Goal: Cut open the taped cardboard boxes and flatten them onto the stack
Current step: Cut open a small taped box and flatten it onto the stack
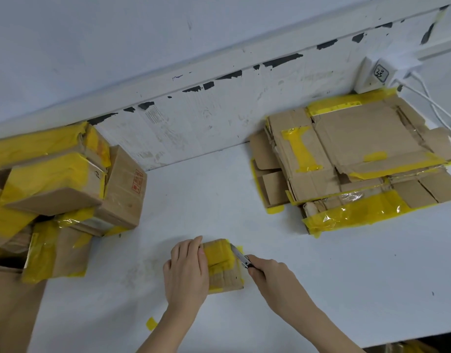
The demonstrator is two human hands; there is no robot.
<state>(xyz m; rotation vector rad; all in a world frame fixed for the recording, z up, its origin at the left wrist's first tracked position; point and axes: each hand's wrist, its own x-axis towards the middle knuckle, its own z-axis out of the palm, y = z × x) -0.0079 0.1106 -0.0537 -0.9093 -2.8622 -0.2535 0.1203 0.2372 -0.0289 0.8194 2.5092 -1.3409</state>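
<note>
a: head view. small taped box (223,266) near the front middle of a white table (321,289); left hand (186,271) laid flat on it, fingers straight.

b: right hand (270,276) curled round a knife (241,257), blade at the box's right edge. flattened stack (359,159) at far right; uncut boxes (59,182) piled at left.

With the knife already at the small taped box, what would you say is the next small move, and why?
Probably draw the knife along the yellow tape on the small box, towards the person. The right hand holds the blade tip at the box's far right edge, the left hand presses the box onto the table, and the tape looks uncut.
</note>
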